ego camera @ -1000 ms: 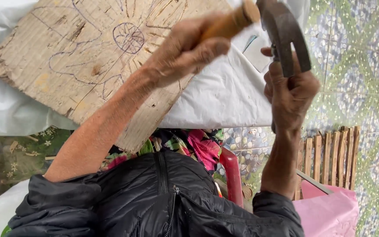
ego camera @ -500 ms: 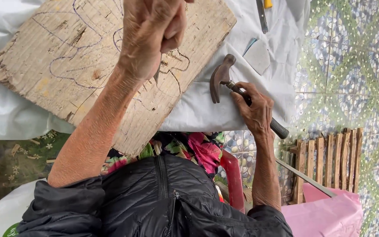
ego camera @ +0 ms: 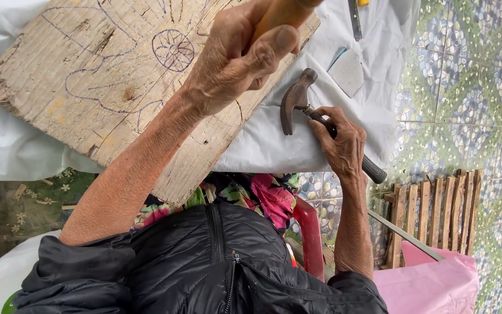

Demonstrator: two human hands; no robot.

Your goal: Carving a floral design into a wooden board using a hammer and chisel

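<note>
On the white cloth, right of the pencil-marked weathered wooden board [ego camera: 106,87]: right hand [ego camera: 341,145] has lowered the dark claw hammer [ego camera: 297,107] — fingers wrapped round its shaft; left hand [ego camera: 236,58] stays fisted on the wooden-handled tool [ego camera: 280,14].

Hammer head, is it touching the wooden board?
Apart. The head view shows a strip of white sheet between the hammer head and the wooden board; the right hand grips the hammer's handle.

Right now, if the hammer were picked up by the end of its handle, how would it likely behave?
The hammer would probably feel head-heavy: its dark metal head looks thick against the slim handle. The black grip looks rubbery, so likely not slippery. It seems stiff, not fragile.
</note>
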